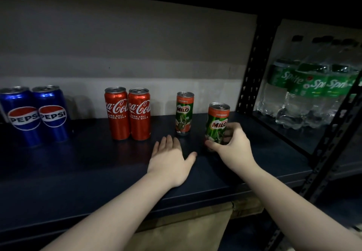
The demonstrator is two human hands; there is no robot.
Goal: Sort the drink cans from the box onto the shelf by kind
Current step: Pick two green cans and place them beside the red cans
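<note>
Two Milo cans are on the shelf point(98, 158); the right hand point(233, 143) grips the second Milo can point(217, 123), to set beside the first Milo can point(184, 112). The left hand point(170, 158) lies flat, fingers spread.

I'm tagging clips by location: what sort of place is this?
Probably a shop stockroom or storage room: a dark metal rack shelf holding drink cans grouped by brand, and shrink-wrapped Sprite bottles on the next bay.
</note>
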